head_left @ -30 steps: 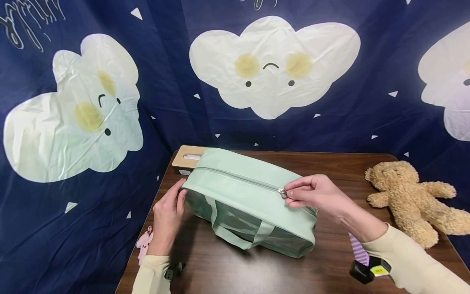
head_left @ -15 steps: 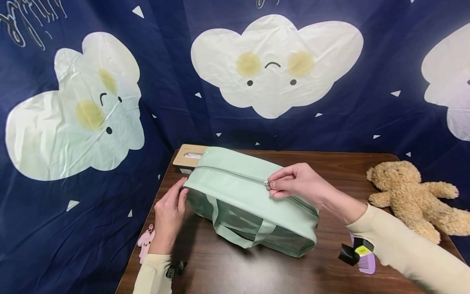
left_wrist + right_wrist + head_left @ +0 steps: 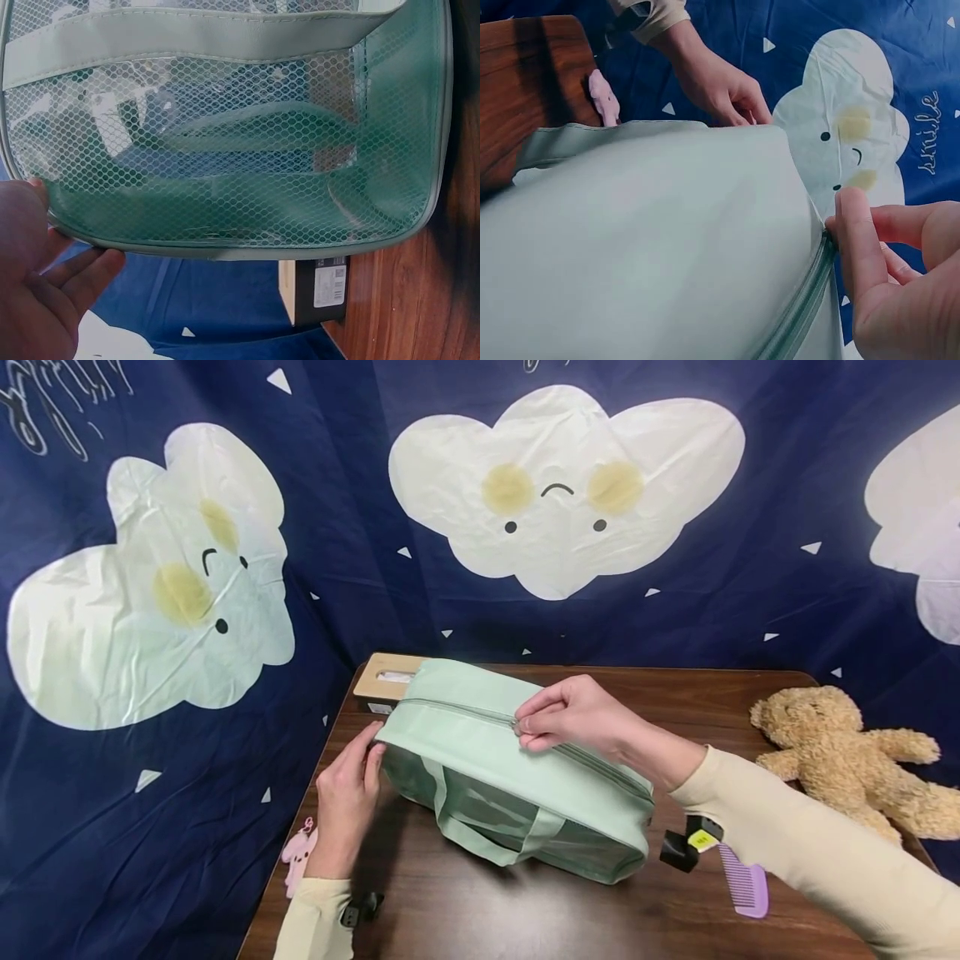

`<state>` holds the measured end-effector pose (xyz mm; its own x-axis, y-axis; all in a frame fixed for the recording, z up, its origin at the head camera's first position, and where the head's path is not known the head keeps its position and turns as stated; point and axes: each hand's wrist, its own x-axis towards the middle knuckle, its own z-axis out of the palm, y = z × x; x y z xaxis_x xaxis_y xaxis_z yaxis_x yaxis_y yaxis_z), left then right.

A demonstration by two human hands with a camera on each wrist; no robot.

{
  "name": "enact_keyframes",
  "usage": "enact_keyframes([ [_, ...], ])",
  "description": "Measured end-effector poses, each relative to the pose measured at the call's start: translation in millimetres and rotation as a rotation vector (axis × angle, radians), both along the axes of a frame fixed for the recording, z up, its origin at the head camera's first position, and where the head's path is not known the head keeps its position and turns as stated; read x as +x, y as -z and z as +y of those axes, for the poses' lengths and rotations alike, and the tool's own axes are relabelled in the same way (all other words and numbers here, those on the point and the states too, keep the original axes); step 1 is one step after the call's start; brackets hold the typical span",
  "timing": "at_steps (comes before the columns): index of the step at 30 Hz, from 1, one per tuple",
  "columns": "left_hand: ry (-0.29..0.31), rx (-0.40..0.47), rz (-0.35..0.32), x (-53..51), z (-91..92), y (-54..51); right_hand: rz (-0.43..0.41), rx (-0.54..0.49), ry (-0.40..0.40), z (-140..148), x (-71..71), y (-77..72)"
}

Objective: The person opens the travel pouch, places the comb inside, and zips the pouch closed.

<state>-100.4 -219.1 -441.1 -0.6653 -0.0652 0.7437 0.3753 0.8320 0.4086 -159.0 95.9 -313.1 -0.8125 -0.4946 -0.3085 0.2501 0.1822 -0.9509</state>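
A pale green bag [image 3: 465, 743] with see-through mesh sides stands on the table, its strap handle [image 3: 480, 852] hanging down the near side. My right hand [image 3: 577, 718] pinches the zipper pull [image 3: 516, 727] on the bag's top between thumb and fingers. To the right of the pull the zip [image 3: 600, 764] shows as a wider, doubled line; in the right wrist view that zip [image 3: 802, 307] is a darker green band. At the upper left corner, my left hand [image 3: 347, 802] grips the bag's edge, its fingers [image 3: 90, 274] along the piping in the left wrist view.
Behind the bag's left end sits a wood-topped tissue box [image 3: 382, 681]. A pink plush charm [image 3: 298, 858] lies by the left table edge. On the right are a purple comb [image 3: 744, 885] and a teddy bear [image 3: 840, 752]. A dark blue cloud-print curtain [image 3: 337, 527] surrounds the table.
My right hand has drawn the zipper pull leftward along the bag's top, from near its right end toward the middle. The left hand stays at the corner. More of the comb shows.
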Motion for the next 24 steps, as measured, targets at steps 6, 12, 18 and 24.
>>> enact_keyframes([
  [6,0.008,0.008,0.008,-0.1,0.0,-0.2,0.001,0.010,-0.034,-13.2,-6.9,-4.1],
  [12,0.014,0.015,0.026,-0.5,-0.6,0.8,0.018,0.035,-0.049,-25.9,-11.3,-9.8],
  [18,0.021,0.018,0.053,-1.4,-1.5,0.5,0.022,0.040,-0.045,-37.4,-15.4,-11.5],
  [24,0.023,0.017,0.045,-1.2,-0.7,-0.1,0.021,0.063,-0.046,-48.9,-20.1,-12.4],
])
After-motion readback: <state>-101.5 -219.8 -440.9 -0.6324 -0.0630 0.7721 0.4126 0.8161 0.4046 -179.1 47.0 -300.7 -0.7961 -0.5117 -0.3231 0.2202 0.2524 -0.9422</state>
